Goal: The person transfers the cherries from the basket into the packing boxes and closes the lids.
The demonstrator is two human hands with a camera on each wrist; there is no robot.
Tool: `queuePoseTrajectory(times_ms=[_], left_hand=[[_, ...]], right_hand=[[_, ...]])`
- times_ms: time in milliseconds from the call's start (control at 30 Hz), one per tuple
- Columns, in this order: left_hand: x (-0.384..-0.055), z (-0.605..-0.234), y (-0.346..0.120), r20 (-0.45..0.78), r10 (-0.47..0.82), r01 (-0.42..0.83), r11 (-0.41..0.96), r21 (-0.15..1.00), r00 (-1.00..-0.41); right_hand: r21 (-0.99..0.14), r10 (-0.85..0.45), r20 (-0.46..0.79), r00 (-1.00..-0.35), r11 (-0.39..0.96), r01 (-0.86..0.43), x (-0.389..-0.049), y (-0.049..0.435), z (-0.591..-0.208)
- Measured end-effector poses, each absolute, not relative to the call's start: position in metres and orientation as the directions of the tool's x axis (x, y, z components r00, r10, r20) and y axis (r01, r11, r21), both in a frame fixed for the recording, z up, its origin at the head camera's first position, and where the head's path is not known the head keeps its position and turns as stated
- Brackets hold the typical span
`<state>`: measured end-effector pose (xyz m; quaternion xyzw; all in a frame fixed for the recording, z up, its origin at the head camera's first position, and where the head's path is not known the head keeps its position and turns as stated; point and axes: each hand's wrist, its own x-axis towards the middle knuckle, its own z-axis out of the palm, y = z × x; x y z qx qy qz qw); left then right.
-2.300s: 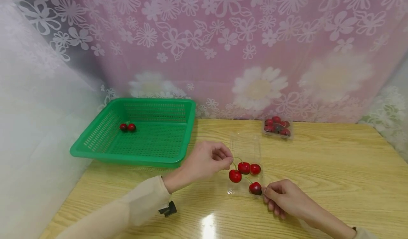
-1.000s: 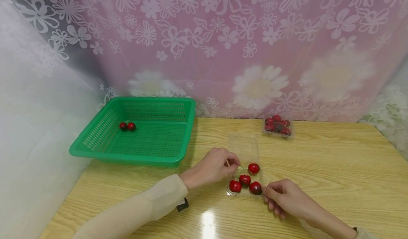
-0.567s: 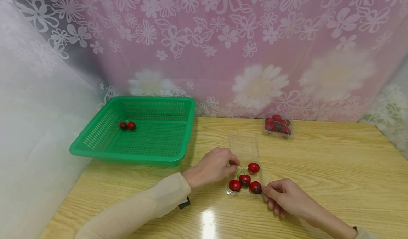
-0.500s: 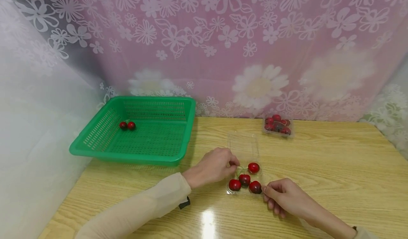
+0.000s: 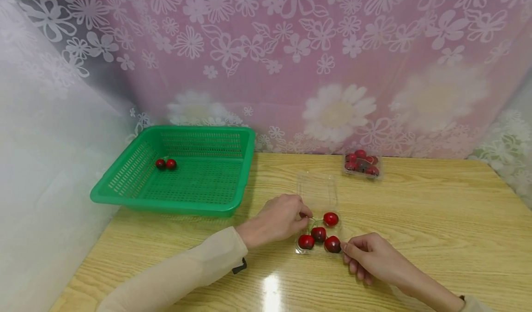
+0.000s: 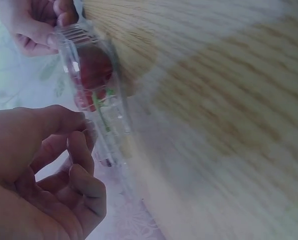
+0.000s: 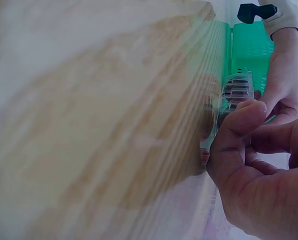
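My left hand pinches the thin green stems of a pair of red cherries at the left edge of an open clear plastic clamshell box. The pair rests in its near tray beside another dark red cherry, with a further cherry behind. My right hand pinches the box's right rim between thumb and forefinger. In the left wrist view, the left thumb and forefinger meet at the box wall, a green stem showing through. In the right wrist view, my right fingers hide much of the box.
A green slotted basket stands at the left, two joined cherries inside. A closed clear box of cherries sits at the table's back edge. The open box's lid lies flat behind its tray. A flowered curtain hangs behind.
Since the first frame my left hand has moved right and slightly nearer, and the stemmed cherry pair has come down into the near part of the box. The right hand has stayed put.
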<state>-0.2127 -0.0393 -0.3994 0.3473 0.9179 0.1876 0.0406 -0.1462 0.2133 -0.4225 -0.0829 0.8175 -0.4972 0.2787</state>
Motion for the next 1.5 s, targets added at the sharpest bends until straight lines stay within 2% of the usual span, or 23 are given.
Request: queuePoseTrajectory(times_ms=[200, 467, 767, 867, 1033, 1233, 1500], left_hand=[[-0.205, -0.389, -0.040, 0.071, 0.664, 0.636, 0.671, 0.381, -0.744], [-0.196, -0.368, -0.042, 0.066, 0.685, 0.666, 0.673, 0.322, -0.725], [-0.192, -0.333, -0.049, 0.092, 0.730, 0.718, 0.628, 0.301, -0.677], [-0.195, -0.318, -0.055, 0.100, 0.729, 0.721, 0.630, 0.288, -0.677], [-0.208, -0.293, -0.071, 0.158, 0.682, 0.695, 0.665, 0.274, -0.714], [-0.229, -0.268, -0.092, 0.254, 0.582, 0.635, 0.706, 0.313, -0.773], [-0.262, -0.257, -0.133, 0.232, 0.408, 0.469, 0.775, 0.424, -0.883]], right_hand=[[-0.864, -0.416, -0.385, -0.824, 0.477, 0.163, -0.147, 0.212, -0.421], [-0.869, -0.424, -0.379, -0.822, 0.469, 0.158, -0.148, 0.213, -0.423], [-0.866, -0.418, -0.390, -0.820, 0.469, 0.172, -0.148, 0.212, -0.424], [-0.870, -0.426, -0.386, -0.818, 0.464, 0.169, -0.148, 0.212, -0.425], [-0.873, -0.442, -0.378, -0.814, 0.462, 0.155, -0.150, 0.213, -0.425], [-0.874, -0.445, -0.382, -0.810, 0.458, 0.161, -0.151, 0.213, -0.424], [-0.873, -0.441, -0.387, -0.810, 0.458, 0.169, -0.149, 0.213, -0.424]])
